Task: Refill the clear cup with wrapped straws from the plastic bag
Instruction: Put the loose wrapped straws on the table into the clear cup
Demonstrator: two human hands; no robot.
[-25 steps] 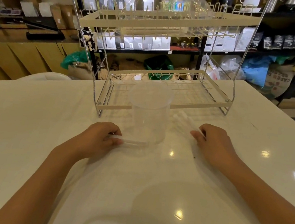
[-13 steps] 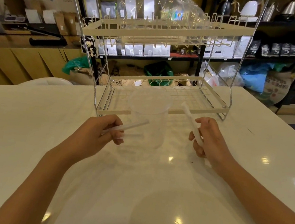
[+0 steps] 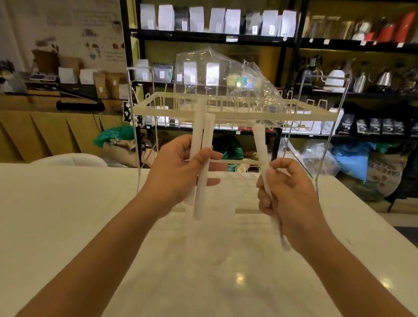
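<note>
The cup [image 3: 208, 232] stands on the table [image 3: 39, 217], in front of the rack [image 3: 231, 111], with the bag [image 3: 227, 82] on the rack's top tier. Above the cup, the left hand [image 3: 175, 172] holds two straws [image 3: 203, 168] upright; to their right, the right hand [image 3: 291, 201] holds a tilted straw [image 3: 260, 143].

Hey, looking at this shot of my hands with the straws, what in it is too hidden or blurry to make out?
All head view:
- Clear cup: nearly invisible against the white table; contents unreadable.
- Straws in left hand: two show; any more are hidden by fingers.
- Right hand straw: middle covered by the palm.
- Plastic bag: glare hides contents.
</note>
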